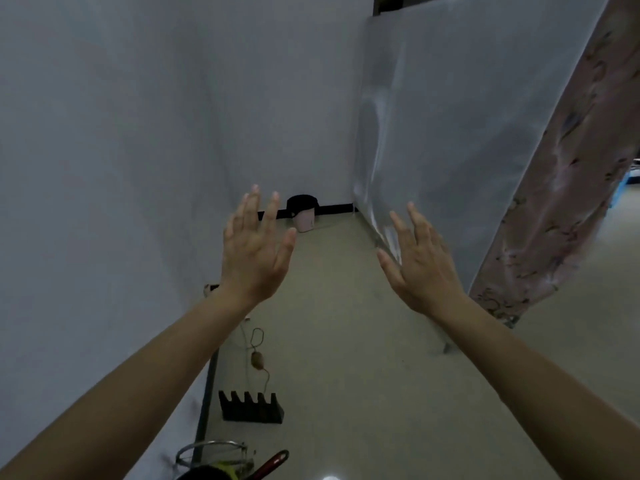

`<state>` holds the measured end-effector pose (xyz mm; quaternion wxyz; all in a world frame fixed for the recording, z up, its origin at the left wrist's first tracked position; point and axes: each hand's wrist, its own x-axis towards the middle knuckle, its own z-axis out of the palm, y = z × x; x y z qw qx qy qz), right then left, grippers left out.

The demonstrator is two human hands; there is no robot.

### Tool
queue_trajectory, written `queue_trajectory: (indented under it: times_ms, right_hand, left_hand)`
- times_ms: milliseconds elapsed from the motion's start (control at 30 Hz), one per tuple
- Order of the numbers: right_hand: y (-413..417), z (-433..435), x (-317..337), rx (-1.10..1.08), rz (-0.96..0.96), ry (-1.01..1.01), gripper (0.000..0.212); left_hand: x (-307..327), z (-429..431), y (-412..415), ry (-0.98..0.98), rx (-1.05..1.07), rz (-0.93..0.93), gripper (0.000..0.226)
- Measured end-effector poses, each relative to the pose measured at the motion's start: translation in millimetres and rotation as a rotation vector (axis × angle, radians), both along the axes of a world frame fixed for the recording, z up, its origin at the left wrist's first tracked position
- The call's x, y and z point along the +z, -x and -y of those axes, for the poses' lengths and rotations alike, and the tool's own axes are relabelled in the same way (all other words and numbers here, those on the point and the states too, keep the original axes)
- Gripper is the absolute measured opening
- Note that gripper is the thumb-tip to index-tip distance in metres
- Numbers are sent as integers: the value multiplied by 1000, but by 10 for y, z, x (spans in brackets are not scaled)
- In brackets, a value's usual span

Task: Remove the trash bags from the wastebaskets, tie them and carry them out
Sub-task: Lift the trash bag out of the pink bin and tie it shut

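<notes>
A small pink wastebasket (304,220) stands on the floor at the far wall, in the corner. A black trash bag (302,203) lines it and folds over its rim. My left hand (254,249) is raised in front of me with fingers straight and spread, holding nothing, just left of the wastebasket in the view. My right hand (420,263) is raised the same way to the right, empty, in front of the white panel. Both hands are well short of the wastebasket.
White walls close in on the left and back; a glossy white panel (450,133) and a patterned curtain (568,188) stand on the right. Near my feet lie a black notched rack (250,407), a cord with a small plug (258,358), a wire basket (211,455) and a red-handled tool (270,464).
</notes>
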<state>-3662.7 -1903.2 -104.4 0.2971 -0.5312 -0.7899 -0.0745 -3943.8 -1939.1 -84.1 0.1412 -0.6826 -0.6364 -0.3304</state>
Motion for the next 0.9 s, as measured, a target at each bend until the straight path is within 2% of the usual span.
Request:
queue_trajectory:
  times_ms: [133, 267, 433, 600, 900]
  right_hand:
    - [-307, -1048, -277, -22, 5, 29, 71]
    - [-610, -2274, -546, -14, 63, 82, 72]
    - [-796, -3963, -355, 16, 44, 111, 72]
    - [-516, -5431, -186, 20, -37, 103, 69]
    - [437, -7870, -752, 206, 216, 189, 73]
  left_hand:
    - [-471, -1071, -375, 97, -39, 57, 66]
    - [-891, -2184, -634, 213, -27, -15, 68]
    - [-587, -3715, -774, 241, 42, -49, 71]
    - [-346, -4975, -608, 172, 114, -15, 67]
    - [-1108, -7212, 122, 315, 205, 22, 70]
